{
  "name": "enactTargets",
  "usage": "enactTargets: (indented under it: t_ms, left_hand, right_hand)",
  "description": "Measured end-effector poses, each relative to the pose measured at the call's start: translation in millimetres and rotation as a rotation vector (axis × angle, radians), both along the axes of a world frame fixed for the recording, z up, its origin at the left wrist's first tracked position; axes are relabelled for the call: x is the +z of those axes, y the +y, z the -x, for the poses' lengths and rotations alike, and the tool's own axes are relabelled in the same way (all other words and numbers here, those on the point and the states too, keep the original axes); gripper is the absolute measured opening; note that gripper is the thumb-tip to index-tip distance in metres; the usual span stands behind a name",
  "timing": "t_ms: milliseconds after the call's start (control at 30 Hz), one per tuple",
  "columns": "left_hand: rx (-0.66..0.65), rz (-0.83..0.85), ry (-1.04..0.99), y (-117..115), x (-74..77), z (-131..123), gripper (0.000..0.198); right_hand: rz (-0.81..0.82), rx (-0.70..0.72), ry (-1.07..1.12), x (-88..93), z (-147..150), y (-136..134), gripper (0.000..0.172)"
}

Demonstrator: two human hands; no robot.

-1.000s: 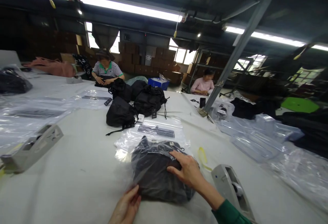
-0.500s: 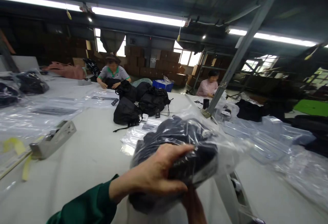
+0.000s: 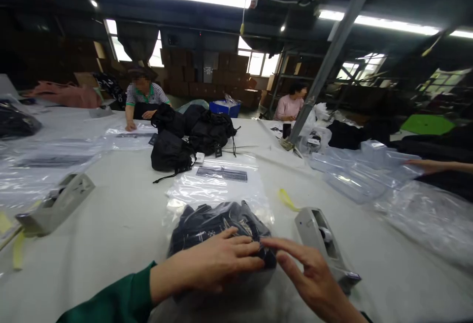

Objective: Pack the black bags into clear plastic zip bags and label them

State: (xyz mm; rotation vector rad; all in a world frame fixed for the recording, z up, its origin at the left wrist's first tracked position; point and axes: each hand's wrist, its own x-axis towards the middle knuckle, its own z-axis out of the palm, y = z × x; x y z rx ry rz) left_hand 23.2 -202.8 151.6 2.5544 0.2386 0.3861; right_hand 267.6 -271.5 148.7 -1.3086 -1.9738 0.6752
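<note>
A clear plastic bag with a dark folded item inside [image 3: 218, 217] lies on the white table in front of me. My left hand [image 3: 225, 259] rests flat across its top, fingers stretched out. My right hand [image 3: 308, 271] is at the bag's right edge, fingers apart, the index fingertip at or close to the plastic. Just beyond the bag are flat clear bags [image 3: 218, 185] with a printed dark block. To the right of my right hand stands a grey tape dispenser [image 3: 321, 239].
Black drawstring bags [image 3: 172, 150] are heaped farther back. A second tape dispenser [image 3: 59, 202] stands at left. Clear plastic trays [image 3: 354, 170] lie at right, where another person's hand [image 3: 428, 165] reaches in. Two people sit across the table. A metal post [image 3: 328, 62] rises from the table.
The bagged dark item was held up and tilted; now it lies on the table. My right hand has come out from beneath it to its right side. Another person's hand has appeared at right.
</note>
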Motion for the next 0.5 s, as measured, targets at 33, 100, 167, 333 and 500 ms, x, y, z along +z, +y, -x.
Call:
enactTargets:
  t_ms: [33, 100, 167, 333, 500]
  left_hand:
    - [0.038, -0.007, 0.004, -7, 1.4, 6, 0.081]
    - [0.214, -0.015, 0.014, -20, -6.5, 24, 0.075]
    - [0.489, -0.044, 0.021, -28, -28.7, 50, 0.077]
    - [0.752, -0.169, 0.058, -37, -101.7, 107, 0.07]
    - [0.777, -0.114, -0.035, -37, -128.2, 115, 0.055]
  right_hand:
    - [-0.081, -0.015, -0.034, 1.7, -3, 15, 0.039]
    - [-0.154, 0.031, -0.15, -9.6, -6, 38, 0.047]
    - [-0.155, 0.074, -0.246, -36.3, -7, 46, 0.052]
    - [-0.242, -0.041, -0.213, -97.1, -7, 25, 0.054]
    - [-0.263, -0.086, -0.175, -101.5, -3, 10, 0.054]
